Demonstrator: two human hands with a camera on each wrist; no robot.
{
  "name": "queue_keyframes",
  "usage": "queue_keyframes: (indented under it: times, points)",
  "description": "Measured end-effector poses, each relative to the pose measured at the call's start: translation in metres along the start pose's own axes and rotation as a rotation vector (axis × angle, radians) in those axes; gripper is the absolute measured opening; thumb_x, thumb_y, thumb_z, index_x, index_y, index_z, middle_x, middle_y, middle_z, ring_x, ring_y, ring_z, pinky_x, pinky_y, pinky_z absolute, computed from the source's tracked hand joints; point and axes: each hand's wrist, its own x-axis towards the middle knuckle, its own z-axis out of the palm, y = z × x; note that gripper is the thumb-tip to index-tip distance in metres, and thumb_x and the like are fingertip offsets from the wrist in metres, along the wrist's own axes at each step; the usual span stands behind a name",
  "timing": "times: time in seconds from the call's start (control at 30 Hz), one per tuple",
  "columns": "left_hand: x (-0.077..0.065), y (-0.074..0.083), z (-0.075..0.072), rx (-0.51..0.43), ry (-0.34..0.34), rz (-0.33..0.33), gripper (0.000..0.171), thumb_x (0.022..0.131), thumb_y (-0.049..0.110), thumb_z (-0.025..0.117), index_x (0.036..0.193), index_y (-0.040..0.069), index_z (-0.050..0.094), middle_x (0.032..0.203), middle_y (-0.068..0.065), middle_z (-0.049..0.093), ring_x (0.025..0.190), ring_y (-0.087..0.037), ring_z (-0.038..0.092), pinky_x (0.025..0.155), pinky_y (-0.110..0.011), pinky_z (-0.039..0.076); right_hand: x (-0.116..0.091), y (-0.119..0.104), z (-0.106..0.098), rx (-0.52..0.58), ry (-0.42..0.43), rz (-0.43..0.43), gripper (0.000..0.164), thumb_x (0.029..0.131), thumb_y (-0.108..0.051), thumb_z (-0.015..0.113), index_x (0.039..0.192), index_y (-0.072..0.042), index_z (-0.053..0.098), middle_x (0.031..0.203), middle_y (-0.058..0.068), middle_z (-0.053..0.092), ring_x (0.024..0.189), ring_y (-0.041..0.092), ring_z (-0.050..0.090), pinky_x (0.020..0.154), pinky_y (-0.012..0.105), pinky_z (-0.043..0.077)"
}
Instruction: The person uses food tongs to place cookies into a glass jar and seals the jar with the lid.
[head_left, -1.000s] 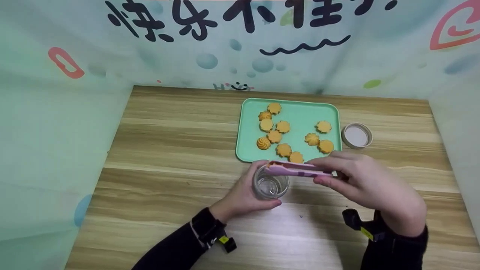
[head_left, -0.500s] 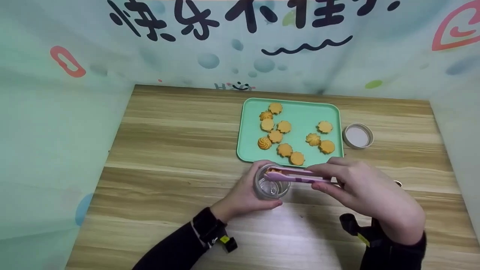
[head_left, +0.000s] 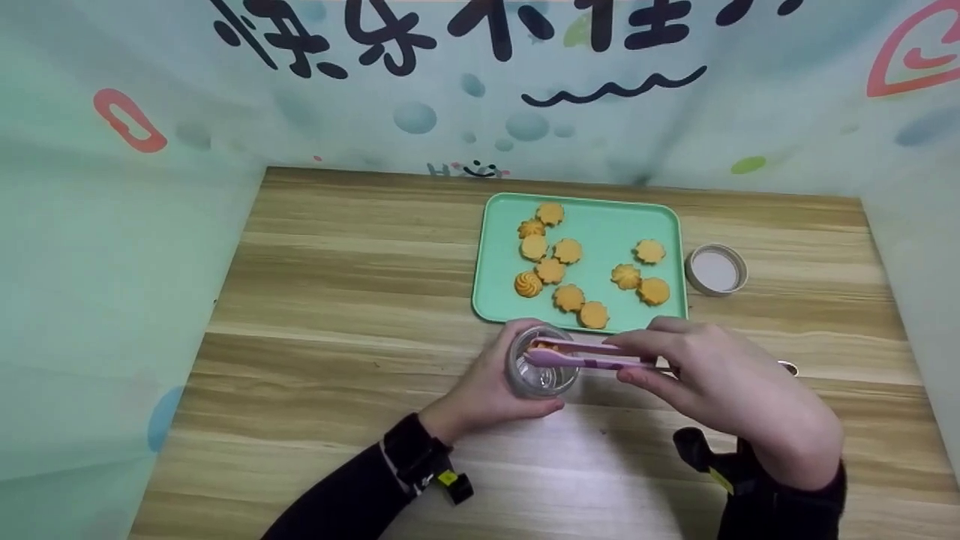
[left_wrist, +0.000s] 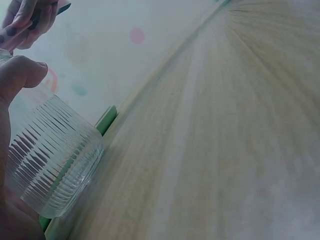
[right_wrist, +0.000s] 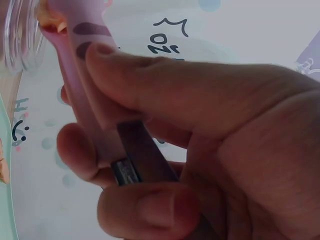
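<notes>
My left hand (head_left: 484, 386) grips a clear ribbed glass jar (left_wrist: 57, 155) around its side, its mouth facing up in the head view. Pink tongs (head_left: 592, 363) are pinched in my right hand (head_left: 720, 375), thumb on one arm and fingers on the other. Between the tong tips sits a cookie (right_wrist: 52, 17), partly hidden, at the mouth of the jar. Just beyond the jar lies a mint green tray (head_left: 600, 217) bearing several flower-shaped cookies (head_left: 568, 298), one of them with a swirled top facing up.
To the right of the tray a round lid (head_left: 715, 270) lies on the wooden table (head_left: 352, 300). A printed cloth backdrop (head_left: 337, 120) rises behind the table. A small shiny metal end (head_left: 787, 368) shows past my right hand.
The tong tips have moved slightly left and down, from the jar's far rim to over its opening, with the cookie between them. The left hand and jar have stayed nearly still.
</notes>
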Motion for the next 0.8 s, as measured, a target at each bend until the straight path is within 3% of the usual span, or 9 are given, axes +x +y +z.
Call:
queue_keyframes:
  times: [0.2, 0.4, 0.67, 0.8]
  points:
    - [0.0002, -0.0024, 0.0004, -0.018, -0.003, -0.013, 0.092, 0.070, 0.004, 0.093, 0.145, 0.009, 0.039, 0.137, -0.002, 0.055, 0.123, -0.023, 0.056, 0.106, -0.042, 0.046, -0.0001, 0.0002, 0.0000, -0.009, 0.019, -0.002, 0.023, 0.096, -0.032, 0.073, 0.118, -0.025, 0.074, 0.090, -0.015, 0.060, 0.074, 0.004, 0.055, 0.063, 0.028, 0.050]
    - [-0.0006, -0.0026, 0.0003, -0.018, -0.008, -0.002, 0.092, 0.071, 0.003, 0.092, 0.145, 0.010, 0.038, 0.136, -0.002, 0.056, 0.122, -0.023, 0.057, 0.106, -0.043, 0.046, -0.0004, 0.0000, 0.0014, 0.009, -0.011, 0.032, 0.025, 0.099, -0.038, 0.068, 0.120, -0.027, 0.074, 0.090, -0.016, 0.059, 0.074, 0.004, 0.053, 0.063, 0.028, 0.049]
    - [0.0003, -0.0005, 0.0003, 0.018, -0.004, -0.001, 0.091, 0.072, 0.006, 0.093, 0.145, 0.009, 0.039, 0.135, 0.000, 0.057, 0.123, -0.021, 0.056, 0.108, -0.041, 0.043, -0.0017, 0.0003, 0.0002, 0.009, 0.010, 0.012, 0.025, 0.098, -0.035, 0.071, 0.120, -0.025, 0.074, 0.089, -0.015, 0.058, 0.074, 0.005, 0.053, 0.063, 0.027, 0.049]
    - [0.0000, -0.0018, 0.0017, -0.007, -0.005, -0.005, 0.091, 0.072, 0.005, 0.093, 0.145, 0.008, 0.038, 0.136, -0.001, 0.057, 0.122, -0.022, 0.057, 0.108, -0.044, 0.043, -0.0029, 0.0009, 0.0008, 0.006, 0.022, 0.004, 0.025, 0.098, -0.035, 0.071, 0.120, -0.026, 0.074, 0.090, -0.014, 0.059, 0.073, 0.004, 0.053, 0.063, 0.027, 0.050]
